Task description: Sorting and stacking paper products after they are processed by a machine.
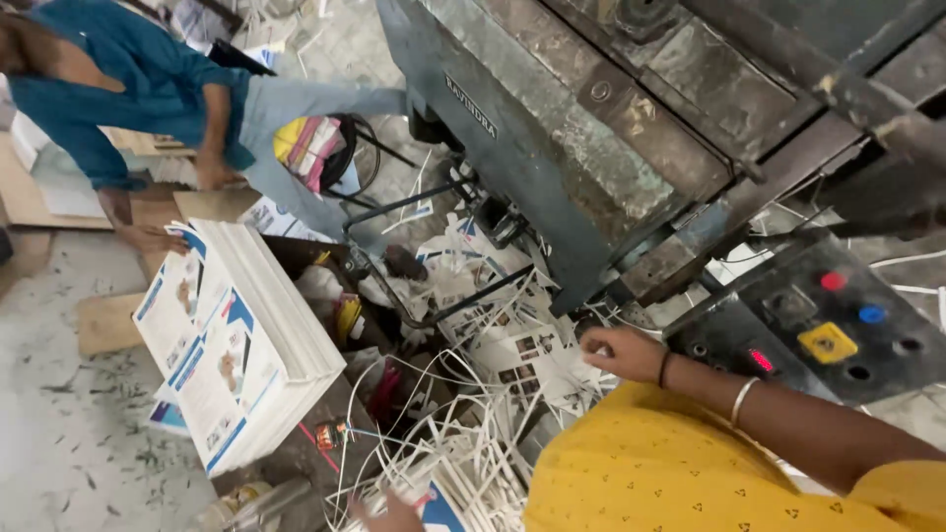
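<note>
My right hand [619,353], with a dark thread and a metal bangle at the wrist, reaches from a yellow sleeve toward the base of a big grey machine [552,128]. Its fingers are curled on the edge of a printed sheet [527,360] that lies among paper scraps. My left hand [392,514] shows only partly at the bottom edge, among white paper strips [463,453] and beside a blue-and-white card [440,512]. Whether it grips the card is hidden.
A tall stack of printed sheets [246,345] stands to the left. A control box [828,325] with red, blue and yellow buttons sits on the right. Another person [128,89] in a teal shirt bends over at top left. Trimmings and clutter cover the floor.
</note>
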